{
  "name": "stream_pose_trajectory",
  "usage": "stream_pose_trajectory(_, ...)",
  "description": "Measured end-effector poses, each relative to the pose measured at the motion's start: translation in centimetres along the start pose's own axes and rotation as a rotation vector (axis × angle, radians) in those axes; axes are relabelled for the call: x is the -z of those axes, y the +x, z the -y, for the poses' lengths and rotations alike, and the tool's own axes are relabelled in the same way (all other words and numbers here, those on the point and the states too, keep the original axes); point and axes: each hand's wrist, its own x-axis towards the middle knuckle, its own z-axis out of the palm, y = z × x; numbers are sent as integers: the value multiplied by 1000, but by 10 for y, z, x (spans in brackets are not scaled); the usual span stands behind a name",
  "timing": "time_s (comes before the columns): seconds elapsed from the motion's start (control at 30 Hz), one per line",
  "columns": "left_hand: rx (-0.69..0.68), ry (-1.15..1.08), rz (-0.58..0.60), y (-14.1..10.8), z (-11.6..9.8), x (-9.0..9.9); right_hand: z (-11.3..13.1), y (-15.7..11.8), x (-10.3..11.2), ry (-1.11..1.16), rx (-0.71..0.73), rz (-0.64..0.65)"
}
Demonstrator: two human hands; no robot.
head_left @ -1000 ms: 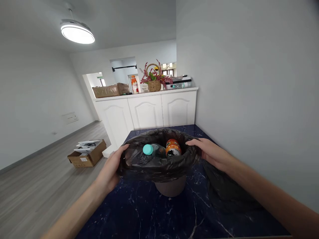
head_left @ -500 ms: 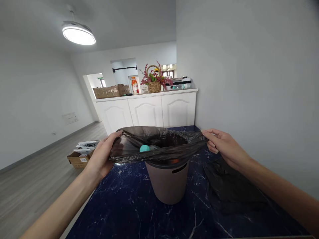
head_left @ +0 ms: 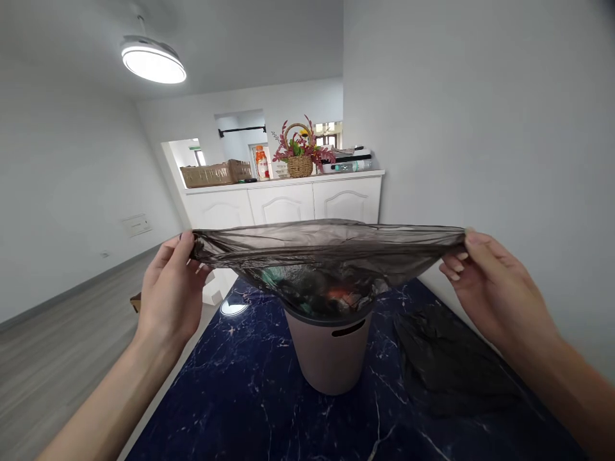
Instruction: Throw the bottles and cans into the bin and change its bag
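Note:
A thin black garbage bag [head_left: 331, 246] is stretched taut sideways above a brownish trash can [head_left: 331, 358]. At its left end, my left hand [head_left: 173, 282] is closed on the gathered rim. My right hand [head_left: 494, 288] pinches the opposite end between thumb and fingers. The bag's lower part sits inside the can's dark rim. Through the film show blurred contents, with a green patch and an orange-red one; I cannot make out what they are. An oval handle slot [head_left: 348, 329] is cut in the can's side.
The can stands on a dark blue marbled table [head_left: 230, 397]. Another black plastic bag [head_left: 446, 358] lies flat at the right. Behind are a white cabinet [head_left: 288, 208] with a flower basket [head_left: 300, 165] on top, and a wall [head_left: 480, 128] on the right.
My hands have moved farther apart and slightly up, pulling the bag's mouth from an open loop into a taut, nearly straight band. The turquoise cap seen inside is now covered by film.

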Motion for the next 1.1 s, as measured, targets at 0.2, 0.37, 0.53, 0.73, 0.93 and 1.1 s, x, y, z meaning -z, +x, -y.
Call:
stream_pose_trajectory(0.2,229,-99,46,-21,0,5,-10,-20,13,238,-191,-33)
stream_pose_trajectory(0.37,310,-225,59,-27,9,7,-14,-21,7,415,-233,-1)
stream_pose_trajectory(0.53,220,-152,181,-31,14,1,-7,-19,-10,405,-302,61)
stream_pose_trajectory(0.73,-82,251,318,-40,1,-29,9,-6,-48,116,-167,172)
stream_pose_trajectory(0.93,-267,590,636,-41,-7,-64,14,2,-95,-109,-122,360)
stream_pose_trajectory(1.1,-318,819,887,-44,9,-80,7,4,-110,-155,-122,451)
